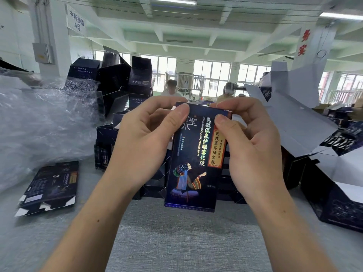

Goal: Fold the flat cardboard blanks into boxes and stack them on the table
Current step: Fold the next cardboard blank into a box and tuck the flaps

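One box (193, 169), left hand (145, 144), right hand (254, 150)

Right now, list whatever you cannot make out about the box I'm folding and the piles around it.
All in the head view:
- Top flaps of the box: hidden under the left hand and right hand.
- Folded stack behind: largely covered by them.
- Flat blank: fine print too small, blurred.
- Cartons at right: cut by the frame edge.
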